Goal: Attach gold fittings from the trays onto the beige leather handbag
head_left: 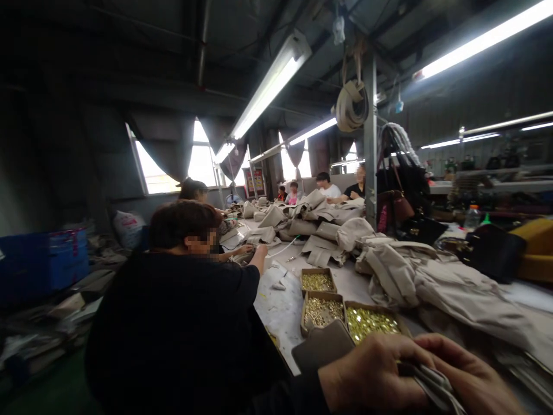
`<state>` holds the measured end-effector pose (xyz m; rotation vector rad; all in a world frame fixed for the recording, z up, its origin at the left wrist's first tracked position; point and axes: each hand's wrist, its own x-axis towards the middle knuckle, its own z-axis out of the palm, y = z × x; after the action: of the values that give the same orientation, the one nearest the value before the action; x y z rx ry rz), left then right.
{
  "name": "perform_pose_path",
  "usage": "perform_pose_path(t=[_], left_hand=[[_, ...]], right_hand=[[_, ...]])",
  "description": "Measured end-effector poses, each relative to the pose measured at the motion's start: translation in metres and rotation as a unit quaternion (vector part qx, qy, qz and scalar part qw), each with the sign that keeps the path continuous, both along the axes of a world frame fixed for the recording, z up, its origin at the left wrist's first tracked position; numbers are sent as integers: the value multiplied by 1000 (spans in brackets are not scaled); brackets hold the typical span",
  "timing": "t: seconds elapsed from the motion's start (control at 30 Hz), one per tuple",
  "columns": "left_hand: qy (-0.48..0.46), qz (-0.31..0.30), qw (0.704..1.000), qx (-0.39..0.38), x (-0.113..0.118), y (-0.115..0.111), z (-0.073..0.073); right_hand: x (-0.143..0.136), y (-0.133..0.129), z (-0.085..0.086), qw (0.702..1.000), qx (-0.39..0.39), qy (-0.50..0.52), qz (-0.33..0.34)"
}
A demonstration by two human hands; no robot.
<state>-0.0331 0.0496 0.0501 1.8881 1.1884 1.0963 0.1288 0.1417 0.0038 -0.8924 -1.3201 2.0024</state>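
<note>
At the lower right, my left hand (380, 374) is closed, with the fingers curled round a folded beige-grey piece of material (434, 383). My right hand (470, 369) meets it from the right, its fingers bent together on the same folded piece; the lower part of that hand is blurred. The rest of the piece runs out of view at the bottom edge. Just beyond my left wrist is a grey-brown panel (324, 347) with rounded corners. Behind it stand cardboard boxes of small gold-coloured metal parts: one box (374, 324) nearest my hands, a second (323, 311) and a third (318, 280).
A co-worker in a black top (181, 323) sits close on the left, arms over the table (276, 305). Beige bag-like pieces (453, 294) are heaped along the right and centre. A metal post (370, 138) rises there. Dark handbags (401, 190) hang beside it.
</note>
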Motion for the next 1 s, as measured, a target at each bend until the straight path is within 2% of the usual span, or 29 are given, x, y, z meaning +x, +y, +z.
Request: perform_pose_path(t=[0.1, 0.17, 0.23, 0.3, 0.47, 0.57, 0.8, 0.93, 1.0], left_hand=[[44, 2, 999, 27, 11, -1, -11], [57, 27, 998, 28, 17, -10, -17], [66, 42, 997, 24, 20, -20, -19], [72, 62, 995, 31, 23, -26, -19], [78, 105, 989, 63, 27, -29, -19], [75, 108, 989, 62, 22, -27, -23], [66, 83, 973, 207, -3, -35, -31], [55, 46, 971, 227, -6, -45, -28], [34, 37, 973, 227, -3, -48, -26]], right_hand=[[5, -21, -30, 989, -32, 64, -128], [7, -30, -49, 978, -57, 102, -171], [10, -35, -60, 967, -44, 126, -216], [13, -37, -61, 964, -14, 146, -223], [16, -41, -43, 977, -44, 167, -127], [16, -42, -34, 976, -47, 191, -95], [21, -46, -16, 969, 5, 248, 3], [32, -49, 3, 966, 84, 235, 71], [37, -51, 11, 964, 140, 213, 79]])
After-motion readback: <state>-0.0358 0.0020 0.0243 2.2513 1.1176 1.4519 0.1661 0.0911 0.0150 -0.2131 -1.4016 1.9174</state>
